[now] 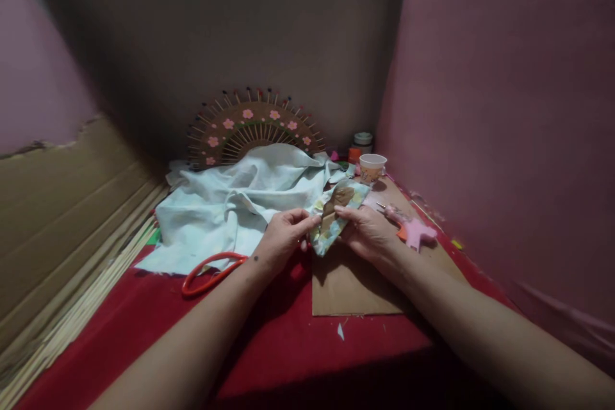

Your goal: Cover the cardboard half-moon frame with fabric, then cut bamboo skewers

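Note:
My left hand (282, 235) and my right hand (366, 230) together hold a small patterned fabric piece (336, 214) with a brown cardboard shape on it. Each hand pinches one side of it, fingers closed, just above a flat sheet of brown cardboard (355, 282) on the red cloth surface (288, 346). Orange-handled scissors (211, 271) lie by my left wrist. A large pale blue-green cloth (230, 205) is bunched up behind my left hand.
A half-round cardboard fan with pink flowers and sticks (252, 125) leans on the back wall. A paper cup (372, 168) and a small jar (362, 141) stand at the back right. A pink glue gun (413, 227) lies right of my hand. Bamboo sticks (91, 295) line the left.

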`<act>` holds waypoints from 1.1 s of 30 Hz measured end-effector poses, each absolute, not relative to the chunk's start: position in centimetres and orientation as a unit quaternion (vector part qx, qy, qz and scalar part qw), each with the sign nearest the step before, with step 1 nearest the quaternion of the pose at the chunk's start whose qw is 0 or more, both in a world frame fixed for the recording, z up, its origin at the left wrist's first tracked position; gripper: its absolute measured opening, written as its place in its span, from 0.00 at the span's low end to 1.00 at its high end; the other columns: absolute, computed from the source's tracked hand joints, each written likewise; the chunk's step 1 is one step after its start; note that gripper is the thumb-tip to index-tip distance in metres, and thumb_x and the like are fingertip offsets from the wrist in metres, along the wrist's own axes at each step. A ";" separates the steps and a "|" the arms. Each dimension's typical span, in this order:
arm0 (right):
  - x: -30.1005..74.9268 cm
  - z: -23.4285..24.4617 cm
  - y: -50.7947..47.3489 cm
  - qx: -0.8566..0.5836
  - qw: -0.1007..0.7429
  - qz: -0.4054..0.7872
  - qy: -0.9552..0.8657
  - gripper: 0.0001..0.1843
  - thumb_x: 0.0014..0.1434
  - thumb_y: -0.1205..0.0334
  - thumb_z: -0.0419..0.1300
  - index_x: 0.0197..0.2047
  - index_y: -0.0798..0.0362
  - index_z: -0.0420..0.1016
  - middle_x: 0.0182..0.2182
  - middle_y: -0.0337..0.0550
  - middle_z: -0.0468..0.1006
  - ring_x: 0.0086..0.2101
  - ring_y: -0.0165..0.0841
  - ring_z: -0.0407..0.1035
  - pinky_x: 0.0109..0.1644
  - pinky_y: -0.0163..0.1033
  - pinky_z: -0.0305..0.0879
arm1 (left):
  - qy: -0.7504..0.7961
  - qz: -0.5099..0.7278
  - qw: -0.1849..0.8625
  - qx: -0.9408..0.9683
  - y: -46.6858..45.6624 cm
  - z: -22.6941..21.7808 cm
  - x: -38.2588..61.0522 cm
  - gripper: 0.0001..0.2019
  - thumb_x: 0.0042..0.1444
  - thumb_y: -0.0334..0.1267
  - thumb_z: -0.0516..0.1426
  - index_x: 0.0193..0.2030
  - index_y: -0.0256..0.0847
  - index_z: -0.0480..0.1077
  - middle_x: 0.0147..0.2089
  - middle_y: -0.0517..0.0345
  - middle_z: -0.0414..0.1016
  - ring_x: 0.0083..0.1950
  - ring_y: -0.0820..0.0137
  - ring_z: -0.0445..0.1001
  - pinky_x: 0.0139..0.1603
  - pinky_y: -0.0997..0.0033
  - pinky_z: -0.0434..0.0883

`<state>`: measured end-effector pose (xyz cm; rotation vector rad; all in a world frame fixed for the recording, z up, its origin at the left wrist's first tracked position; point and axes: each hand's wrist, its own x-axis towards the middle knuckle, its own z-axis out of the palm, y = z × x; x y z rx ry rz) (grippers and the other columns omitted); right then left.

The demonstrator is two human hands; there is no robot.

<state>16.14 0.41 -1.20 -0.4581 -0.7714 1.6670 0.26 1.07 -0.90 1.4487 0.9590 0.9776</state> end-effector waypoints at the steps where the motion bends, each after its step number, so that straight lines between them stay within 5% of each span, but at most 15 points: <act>1: 16.1 -1.3 0.5 -0.196 0.587 0.714 -0.327 0.12 0.46 0.72 0.62 0.36 0.55 0.73 0.31 0.42 0.79 0.35 0.37 0.74 0.41 0.43 0.69 | 0.397 0.409 0.547 0.613 1.1 -1.0 0.2 0.14 0.50 0.46 0.59 0.27 0.35 0.69 0.19 0.61 0.68 0.18 0.77 0.63 0.20 0.78 0.60; 15: 15.9 -1.4 0.0 -0.225 0.560 0.729 -0.324 0.13 0.44 0.71 0.63 0.37 0.56 0.75 0.31 0.41 0.80 0.32 0.33 0.73 0.38 0.38 0.70 | 0.418 0.440 0.497 0.620 1.1 -1.4 0.2 0.15 0.49 0.47 0.59 0.25 0.35 0.67 0.22 0.64 0.63 0.23 0.78 0.59 0.24 0.78 0.57; 21: 16.1 -1.5 0.0 -0.229 0.484 0.772 -0.344 0.13 0.47 0.69 0.63 0.39 0.56 0.75 0.31 0.43 0.80 0.30 0.34 0.73 0.37 0.42 0.71 | 0.401 0.423 0.529 0.617 1.4 -0.9 -0.3 0.16 0.48 0.49 0.59 0.26 0.35 0.69 0.23 0.63 0.65 0.22 0.78 0.61 0.24 0.78 0.58; 29: 16.2 -1.4 0.3 -0.234 0.522 0.735 -0.363 0.09 0.49 0.67 0.62 0.37 0.57 0.76 0.30 0.43 0.79 0.30 0.34 0.73 0.36 0.42 0.71 | 0.385 0.410 0.581 0.588 1.9 -0.8 -0.7 0.15 0.50 0.47 0.59 0.25 0.36 0.66 0.18 0.64 0.64 0.18 0.79 0.63 0.21 0.79 0.60; 33: 16.9 0.9 -0.1 -0.219 0.617 0.676 -0.338 0.07 0.49 0.68 0.61 0.35 0.52 0.75 0.33 0.38 0.78 0.32 0.31 0.72 0.37 0.40 0.71 | 0.403 0.459 0.590 0.528 2.1 -0.9 -0.8 0.14 0.51 0.47 0.58 0.30 0.37 0.67 0.22 0.63 0.68 0.19 0.78 0.64 0.19 0.80 0.61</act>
